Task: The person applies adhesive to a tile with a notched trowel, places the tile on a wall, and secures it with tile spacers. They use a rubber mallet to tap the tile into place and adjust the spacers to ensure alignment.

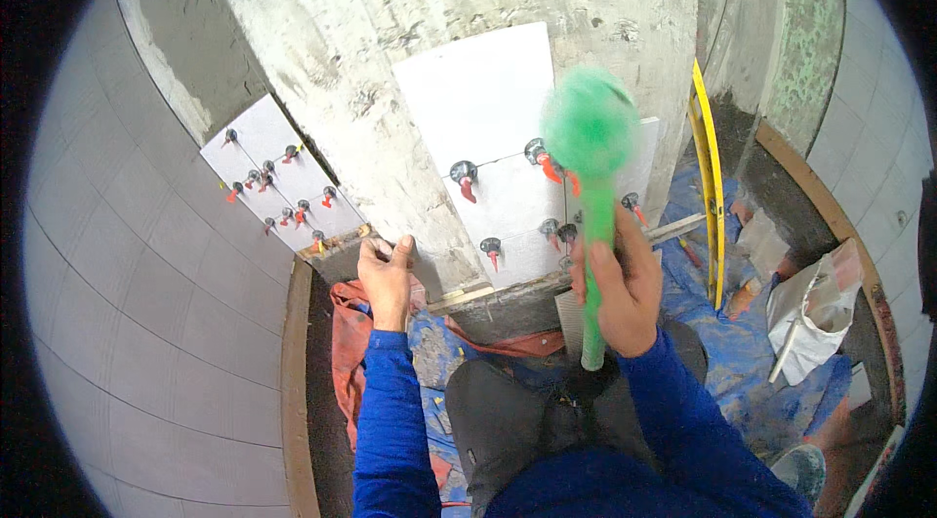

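My right hand (pixel 630 289) is wrapped round the handle of a green mallet (pixel 590 132). The round head is smeared by motion and hides part of the tiles behind it. White tiles (pixel 478 93) stand on the concrete wall in front of me, with black and red tile-levelling clips (pixel 464 179) along their joints. My left hand (pixel 387 279) is at the foot of the wall, fingers curled in and thumb raised. By its fingertips shows a small tan piece (pixel 365 230); whether they grip it is hard to make out. Just beyond are more clipped white tiles (pixel 264 152).
A grey tiled wall (pixel 146 303) rises on the left. A yellow spirit level (pixel 714 196) leans at the right. Blue sheeting (pixel 771 411) covers the floor there, with a white bag (pixel 815 308) on it. Reddish cloth (pixel 351 337) lies below my left hand.
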Motion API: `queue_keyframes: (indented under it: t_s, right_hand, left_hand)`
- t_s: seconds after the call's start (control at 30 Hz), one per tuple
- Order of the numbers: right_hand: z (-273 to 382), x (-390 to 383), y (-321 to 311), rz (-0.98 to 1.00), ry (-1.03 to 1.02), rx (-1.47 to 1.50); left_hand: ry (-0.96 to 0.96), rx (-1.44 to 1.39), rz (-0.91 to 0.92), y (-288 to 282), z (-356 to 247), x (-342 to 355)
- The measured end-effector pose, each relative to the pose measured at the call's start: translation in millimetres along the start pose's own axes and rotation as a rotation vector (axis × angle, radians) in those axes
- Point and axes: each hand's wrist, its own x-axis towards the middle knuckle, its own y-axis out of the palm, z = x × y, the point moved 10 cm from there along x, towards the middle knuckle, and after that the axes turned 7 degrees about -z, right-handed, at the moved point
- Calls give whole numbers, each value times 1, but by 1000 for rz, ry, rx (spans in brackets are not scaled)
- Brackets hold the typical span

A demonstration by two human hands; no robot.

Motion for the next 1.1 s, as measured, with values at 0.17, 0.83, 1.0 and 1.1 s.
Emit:
queue_keyframes:
  t_s: [0.17, 0.83, 1.0, 1.1]
  right_hand:
    - [-26, -28, -87, -138, 44, -103]
    - [-181, -37, -292, 83, 241, 986]
    - [-187, -27, -291, 305, 113, 1153]
    - [-209, -36, -259, 913, 298, 1098]
  left_hand:
    - [270, 153, -155, -32, -63, 4]
    - [1100, 504, -597, 30, -228, 77]
    - [1113, 463, -522, 29, -225, 83]
    - [1120, 432, -500, 29, -223, 84]
